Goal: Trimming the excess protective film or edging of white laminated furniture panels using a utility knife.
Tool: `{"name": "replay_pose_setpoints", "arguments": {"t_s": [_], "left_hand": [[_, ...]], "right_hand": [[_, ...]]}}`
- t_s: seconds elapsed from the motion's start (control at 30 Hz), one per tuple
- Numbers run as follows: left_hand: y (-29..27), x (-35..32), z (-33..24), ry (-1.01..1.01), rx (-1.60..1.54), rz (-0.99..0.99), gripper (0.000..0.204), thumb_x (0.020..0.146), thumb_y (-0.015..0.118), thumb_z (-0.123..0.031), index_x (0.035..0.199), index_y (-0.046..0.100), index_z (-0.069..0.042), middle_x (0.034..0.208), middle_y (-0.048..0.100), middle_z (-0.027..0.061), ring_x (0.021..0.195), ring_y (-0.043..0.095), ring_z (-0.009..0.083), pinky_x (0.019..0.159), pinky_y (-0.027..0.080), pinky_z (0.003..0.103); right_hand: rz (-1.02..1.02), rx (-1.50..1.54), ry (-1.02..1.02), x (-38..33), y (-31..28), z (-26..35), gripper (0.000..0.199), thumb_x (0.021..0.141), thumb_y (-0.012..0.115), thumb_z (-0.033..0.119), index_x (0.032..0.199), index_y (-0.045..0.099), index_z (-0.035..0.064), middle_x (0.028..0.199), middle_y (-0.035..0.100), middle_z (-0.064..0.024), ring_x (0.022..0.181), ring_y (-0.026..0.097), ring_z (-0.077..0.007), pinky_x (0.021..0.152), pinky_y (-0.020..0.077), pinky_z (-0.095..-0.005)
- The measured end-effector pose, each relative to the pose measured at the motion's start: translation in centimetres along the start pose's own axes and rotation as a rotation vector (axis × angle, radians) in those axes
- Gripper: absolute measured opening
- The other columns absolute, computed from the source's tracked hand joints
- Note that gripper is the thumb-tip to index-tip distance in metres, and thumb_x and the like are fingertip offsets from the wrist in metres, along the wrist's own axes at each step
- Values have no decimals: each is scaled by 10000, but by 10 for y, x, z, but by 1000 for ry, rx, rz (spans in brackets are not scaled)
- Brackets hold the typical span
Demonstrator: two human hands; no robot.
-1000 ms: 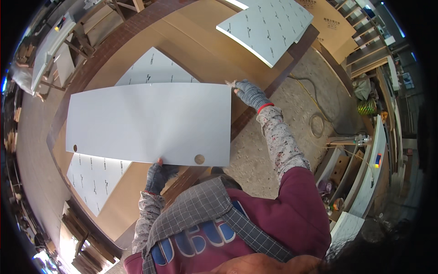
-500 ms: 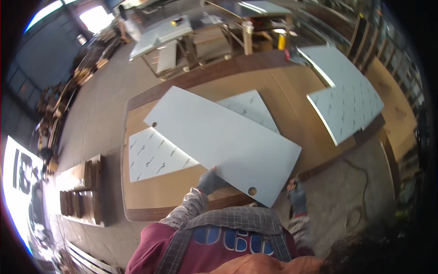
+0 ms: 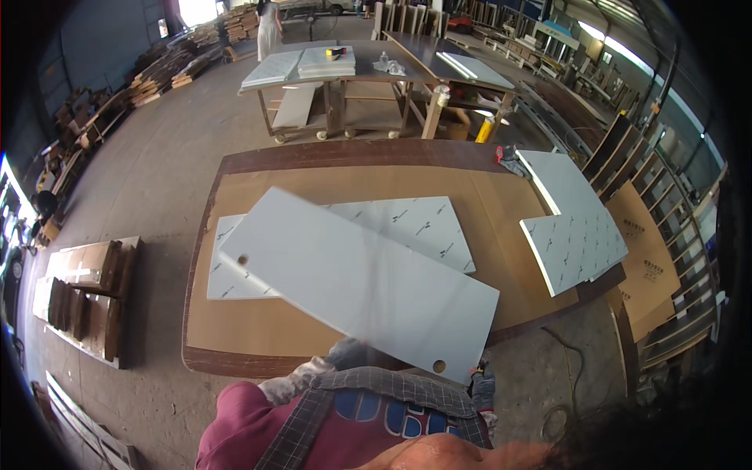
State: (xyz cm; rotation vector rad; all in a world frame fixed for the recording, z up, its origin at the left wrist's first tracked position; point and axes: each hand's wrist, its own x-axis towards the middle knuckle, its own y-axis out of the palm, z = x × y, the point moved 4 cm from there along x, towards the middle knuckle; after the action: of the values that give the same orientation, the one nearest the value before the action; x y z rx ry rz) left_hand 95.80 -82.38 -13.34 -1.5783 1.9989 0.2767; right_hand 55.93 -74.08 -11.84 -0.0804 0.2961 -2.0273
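Observation:
A long white board [image 3: 368,274] with a round hole near each of two corners lies aslant over a white panel [image 3: 407,223] printed with small dark marks. Both rest on brown cardboard [image 3: 274,333] covering a large table. My left hand [image 3: 347,352], in a grey glove, is at the board's near long edge, its fingers mostly hidden by the edge. At the board's near right corner is my right hand [image 3: 483,385], also gloved, with curled fingers. Something small and dark seems to be in them, too small to name.
On the table's right lies an L-shaped white panel [image 3: 576,235], beside a grey glove or cloth [image 3: 513,160]. Wheeled tables [image 3: 345,90] with stacked panels stand beyond. Wrapped packs [image 3: 86,294] sit on the floor at left; a hose [image 3: 578,368] lies at right. A person [image 3: 269,31] stands far back.
My view has tilted up. The white board has shifted toward me over the printed panel. My right hand, apart from the board before, has come to its near right corner.

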Motion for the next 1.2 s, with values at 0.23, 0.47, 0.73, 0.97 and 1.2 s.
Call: {"name": "replay_pose_setpoints", "arguments": {"t_s": [0.23,0.47,0.73,0.97,1.2], "left_hand": [[-18,-59,-16,-88,-725,48,398,752,640,-347,929,557,0,728,596,80,604,553,150,543,447,277],[-34,-59,-37,28,-247,-291,414,720,655,-366,891,607,8,700,621,111,673,606,181,604,479,297],[-18,-54,-71,-64,-253,-91,328,794,602,-236,1001,554,14,884,604,140,808,580,207,693,474,316],[-18,-36,-52,116,-388,-93,199,831,543,-117,981,500,6,792,589,90,717,574,166,642,493,290],[-187,-44,-41,619,-268,-840,170,804,577,-52,970,547,-34,880,594,41,717,531,76,611,455,213]], "right_hand": [[47,-131,249,-7,-34,1,360,783,606,114,1109,511,-7,960,578,-78,849,519,-131,738,435,-259],[59,233,320,-41,-20,7,262,779,621,249,950,570,58,724,595,-31,562,548,-140,468,437,-286],[-284,258,419,-4,-24,20,121,783,575,178,798,504,81,552,503,-26,402,480,-149,361,385,-292],[-51,139,226,94,8,112,117,803,563,144,891,497,105,596,497,5,445,451,-97,399,388,-250],[-121,1,226,103,53,111,133,823,539,152,923,486,83,569,494,17,417,429,-69,373,375,-228]]}}
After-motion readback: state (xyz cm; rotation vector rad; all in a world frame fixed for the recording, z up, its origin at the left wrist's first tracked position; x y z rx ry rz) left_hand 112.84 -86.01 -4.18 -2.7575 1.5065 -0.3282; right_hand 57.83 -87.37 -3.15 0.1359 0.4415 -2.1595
